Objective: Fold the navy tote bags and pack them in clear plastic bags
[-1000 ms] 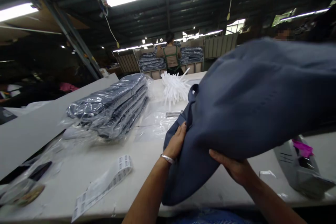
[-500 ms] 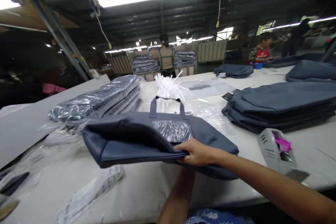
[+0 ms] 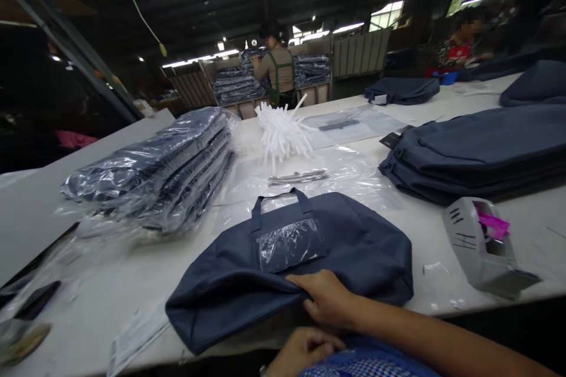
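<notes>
A dark blue fabric bag (image 3: 354,235) with a carry handle and a clear plastic window (image 3: 289,244) lies tilted at the table's front edge. My right hand (image 3: 329,297) pinches the bag's near edge, just below the window, and the fabric folds in beside it. Lower down, close to my body, is my left hand (image 3: 305,347), its fingers curled. Whether anything is in that hand is hidden. The bag's lower left side sags open along the near edge.
Plastic-wrapped bags (image 3: 150,165) are stacked at left, unwrapped blue bags (image 3: 481,153) at right. A grey tape dispenser (image 3: 477,247) stands near the front edge. White strips (image 3: 283,132) and clear plastic bags (image 3: 354,182) lie behind. A person (image 3: 278,68) stands farther back.
The bag has come down toward me, its window now facing up more. My left hand has come out from beneath the bag. The right hand keeps its grip, and the view has tilted down.
</notes>
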A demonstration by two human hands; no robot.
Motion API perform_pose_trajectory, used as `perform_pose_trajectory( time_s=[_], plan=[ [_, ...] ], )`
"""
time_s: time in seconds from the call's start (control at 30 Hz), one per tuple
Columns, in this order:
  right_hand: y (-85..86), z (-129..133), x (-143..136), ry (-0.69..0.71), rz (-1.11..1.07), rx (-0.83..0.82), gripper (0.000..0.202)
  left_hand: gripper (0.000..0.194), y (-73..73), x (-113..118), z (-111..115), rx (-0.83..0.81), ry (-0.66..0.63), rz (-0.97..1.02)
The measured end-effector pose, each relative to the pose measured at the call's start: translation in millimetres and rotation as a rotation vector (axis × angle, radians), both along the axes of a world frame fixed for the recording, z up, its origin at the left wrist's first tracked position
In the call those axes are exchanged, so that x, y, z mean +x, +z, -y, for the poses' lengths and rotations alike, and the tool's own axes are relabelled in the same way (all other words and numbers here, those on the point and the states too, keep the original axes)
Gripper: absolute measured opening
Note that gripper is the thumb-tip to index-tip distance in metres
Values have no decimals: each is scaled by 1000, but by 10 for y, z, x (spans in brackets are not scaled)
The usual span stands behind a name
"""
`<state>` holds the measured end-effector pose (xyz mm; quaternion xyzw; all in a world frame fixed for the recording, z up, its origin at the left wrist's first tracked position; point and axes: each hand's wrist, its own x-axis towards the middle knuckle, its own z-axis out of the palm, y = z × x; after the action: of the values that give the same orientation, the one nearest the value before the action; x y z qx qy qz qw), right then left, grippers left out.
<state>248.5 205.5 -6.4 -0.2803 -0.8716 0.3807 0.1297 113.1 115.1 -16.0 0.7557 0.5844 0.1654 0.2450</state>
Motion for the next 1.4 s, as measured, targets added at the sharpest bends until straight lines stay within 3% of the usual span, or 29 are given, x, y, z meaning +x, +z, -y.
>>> perform_pose_trajectory(
  time_s=[0.03, 0.1, 0.17, 0.23, 0.3, 0.33, 0.4, 0.47, 0.5, 0.6, 0.7, 0.83, 0.9, 1.0, 1.07, 1.13, 1.2, 1.27, 1.33, 1.4],
  plan=[
    [-113, 51, -11, -8, 13, -3, 71, 17, 93, -126, 109, -52, -41, 97],
    [-275, 158, -25, -3, 34, 4, 78, 25, 266, -370, 279, 26, 27, 141],
    [-312, 219, 1, 60, 42, 19, 80, 37, 326, -552, 371, 239, 150, -59],
    [-242, 163, 104, 187, 30, 37, 77, 69, 219, -645, 403, 354, 131, -344],
    [-135, -43, 309, 234, 12, 98, 66, 91, -15, -670, 411, 343, 60, -522],
    [-94, -195, 449, 173, 18, 154, 58, 93, -146, -670, 414, 336, 39, -562],
    [-67, -542, 784, -174, 103, 309, 51, 89, -373, -670, 422, 340, 14, -587],
    [-125, -855, 1145, -619, 303, 361, 67, 86, -504, -679, 424, 353, 14, -578],
    [-180, -969, 1317, -741, 392, 296, 79, 85, -533, -684, 420, 359, 17, -567],
    [-388, -1084, 1756, -796, 468, 133, 90, 84, -544, -676, 385, 376, 13, -528],
    [-562, -935, 2116, -779, 405, 165, 81, 83, -576, -624, 339, 376, -31, -504],
    [-551, -681, 2451, -876, 483, 180, 79, 80, -640, -557, 267, 362, -197, -475],
    [-403, -671, 2416, -895, 488, 293, 72, 78, -563, -537, 185, 284, -257, -448],
    [-106, -921, 2002, -788, 285, 492, 56, 57, -278, -460, -44, 82, -204, -361],
    [42, -1251, 1567, -697, 169, 449, 55, 38, -90, -354, -239, 36, -103, -316],
    [110, -1637, 1122, -660, 153, 272, 62, 35, -20, -231, -418, 129, -96, -295],
    [128, -1985, 747, -661, 154, 91, 70, 42, -105, -141, -539, 287, -191, -284],
    [147, -2200, 485, -648, 130, 7, 75, 44, -298, -116, -590, 401, -269, -274],
    [193, -2223, 345, -615, 6, -20, 76, 40, -497, -145, -586, 477, -258, -245],
    [244, -2053, 325, -537, -197, -35, 77, 34, -591, -198, -559, 520, -251, -168]
  ],
)
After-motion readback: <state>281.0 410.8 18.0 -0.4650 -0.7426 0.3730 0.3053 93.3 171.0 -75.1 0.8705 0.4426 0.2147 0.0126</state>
